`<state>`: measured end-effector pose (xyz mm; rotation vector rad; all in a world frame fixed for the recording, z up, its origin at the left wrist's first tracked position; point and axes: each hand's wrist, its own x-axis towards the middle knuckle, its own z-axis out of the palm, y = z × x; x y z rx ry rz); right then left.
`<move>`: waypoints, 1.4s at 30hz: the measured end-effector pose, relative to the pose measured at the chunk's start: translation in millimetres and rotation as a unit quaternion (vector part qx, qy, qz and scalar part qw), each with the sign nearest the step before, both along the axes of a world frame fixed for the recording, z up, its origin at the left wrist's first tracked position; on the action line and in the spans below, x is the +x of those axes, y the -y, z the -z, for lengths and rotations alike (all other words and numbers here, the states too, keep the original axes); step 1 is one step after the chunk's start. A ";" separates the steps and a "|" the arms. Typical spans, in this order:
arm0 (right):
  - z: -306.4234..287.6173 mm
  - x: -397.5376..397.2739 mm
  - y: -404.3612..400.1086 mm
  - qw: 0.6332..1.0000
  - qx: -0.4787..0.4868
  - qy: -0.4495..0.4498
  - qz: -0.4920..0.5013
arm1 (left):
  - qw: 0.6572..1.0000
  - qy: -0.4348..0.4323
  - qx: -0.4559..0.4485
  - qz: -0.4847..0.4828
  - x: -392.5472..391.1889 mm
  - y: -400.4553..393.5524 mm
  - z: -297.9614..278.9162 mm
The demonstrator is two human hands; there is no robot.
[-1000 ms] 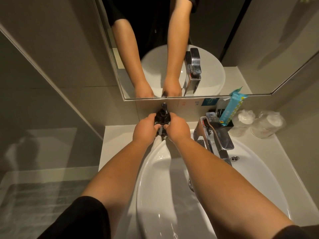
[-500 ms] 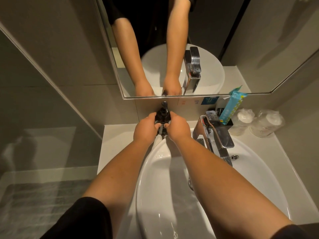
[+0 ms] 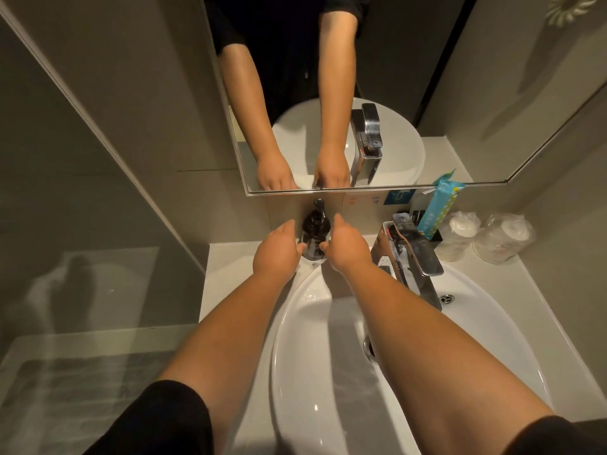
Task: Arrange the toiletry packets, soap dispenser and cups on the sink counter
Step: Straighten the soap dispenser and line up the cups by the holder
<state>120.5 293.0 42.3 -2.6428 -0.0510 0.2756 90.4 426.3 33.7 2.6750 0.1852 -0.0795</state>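
bare counter (image 3: 226, 257) left of dispenser (image 3: 315, 229), faucet (image 3: 410, 261) crowding right

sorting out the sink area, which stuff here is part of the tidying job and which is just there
Job items:
soap dispenser
toiletry packets
wrapped cups
left hand
right hand

Just there:
faucet
basin
mirror

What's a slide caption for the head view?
Both hands, left and right, open on either side of the dark soap dispenser behind the basin; wrapped cups at right.
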 end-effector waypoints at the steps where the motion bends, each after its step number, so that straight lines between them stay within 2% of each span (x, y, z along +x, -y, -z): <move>1: -2.6 -2.6 1.1 1.000 -0.002 0.003 -0.001 | 1.000 0.000 0.001 0.000 -3.5 -3.5 -3.1; 6: -15.1 -25.3 7.3 0.999 -0.043 0.018 -0.017 | 0.999 -0.002 0.031 0.021 -27.3 -11.3 -19.7; 10: -21.5 -49.8 14.4 0.992 -0.099 0.036 -0.066 | 0.996 0.008 0.065 0.058 -50.6 -7.3 -31.8; 17: -29.5 -82.6 26.6 0.984 -0.118 0.050 -0.124 | 0.991 0.023 0.089 0.092 -89.0 3.5 -40.8; 23: -30.6 -109.3 42.0 0.973 -0.126 0.062 -0.182 | 0.990 0.020 0.118 0.071 -121.7 18.1 -46.7; 32: -31.3 -167.2 97.4 0.950 -0.127 0.088 -0.273 | 0.992 0.037 0.119 -0.028 -194.4 84.8 -44.3; 42: -32.7 -205.1 170.2 0.947 -0.123 0.099 -0.280 | 0.978 0.025 0.204 0.037 -244.0 139.6 -41.0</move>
